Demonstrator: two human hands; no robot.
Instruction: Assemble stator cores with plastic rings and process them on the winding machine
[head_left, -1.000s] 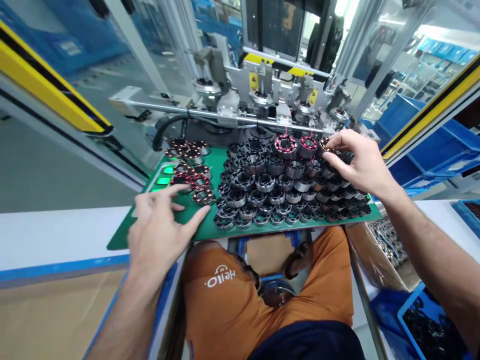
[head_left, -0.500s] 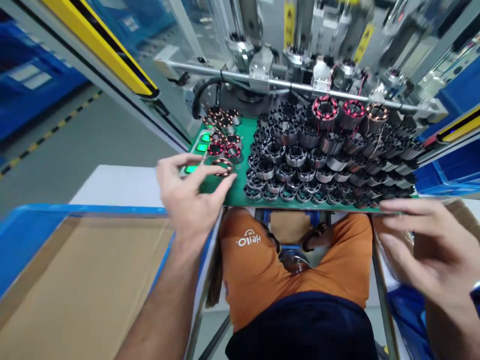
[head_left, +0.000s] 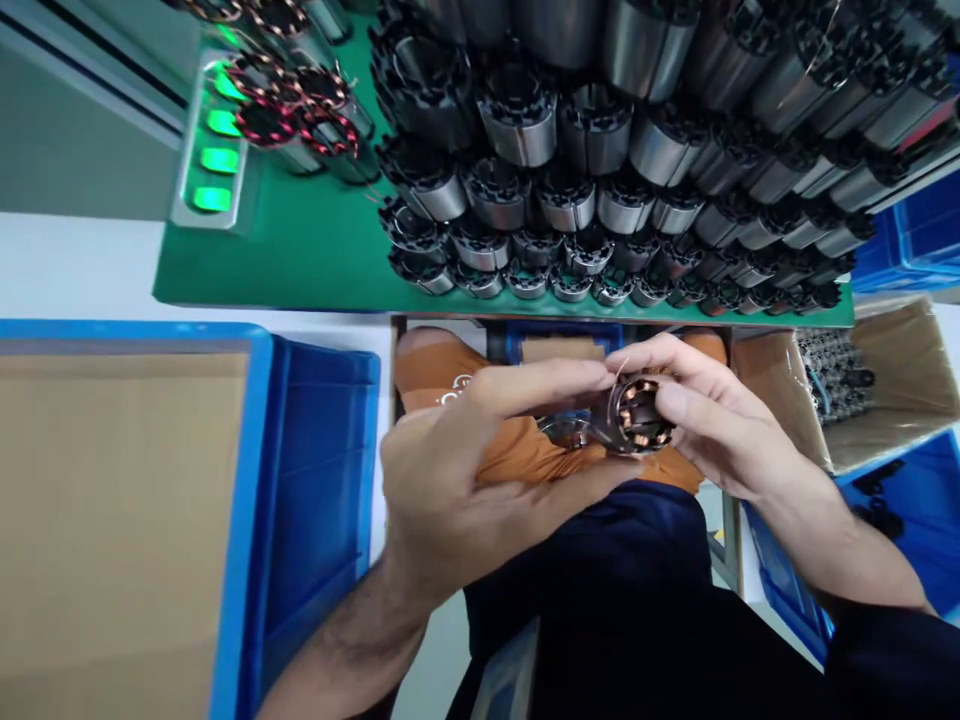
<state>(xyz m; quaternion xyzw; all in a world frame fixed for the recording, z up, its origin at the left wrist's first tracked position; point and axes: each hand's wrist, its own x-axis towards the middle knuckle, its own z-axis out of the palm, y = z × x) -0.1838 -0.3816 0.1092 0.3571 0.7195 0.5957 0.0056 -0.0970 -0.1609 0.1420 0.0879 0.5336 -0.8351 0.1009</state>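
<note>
A motor stator (head_left: 621, 415), a steel ring with copper windings round its open end, is held above my lap, tilted with that end to the right. My left hand (head_left: 480, 470) has its fingers along the top and its thumb under the stator. My right hand (head_left: 720, 415) grips the right end, thumb at the copper-wound rim and fingers behind. A thin loose wire sticks up from the stator. Several wound stators (head_left: 326, 125), some with red windings, stand at the back left of the green board (head_left: 300, 250). Rows of bare stators (head_left: 525, 200) fill its middle and right.
A strip of green lights (head_left: 217, 160) lies at the board's left edge. At left stands a blue crate (head_left: 315, 450) with cardboard on top. On the right are a lined box (head_left: 900, 390) of small metal parts and a blue bin (head_left: 922, 500) with dark pieces.
My left hand has brought the stator from the board's left side to above my lap. My right hand has come in from the right and taken hold of it. The view has tilted down.
</note>
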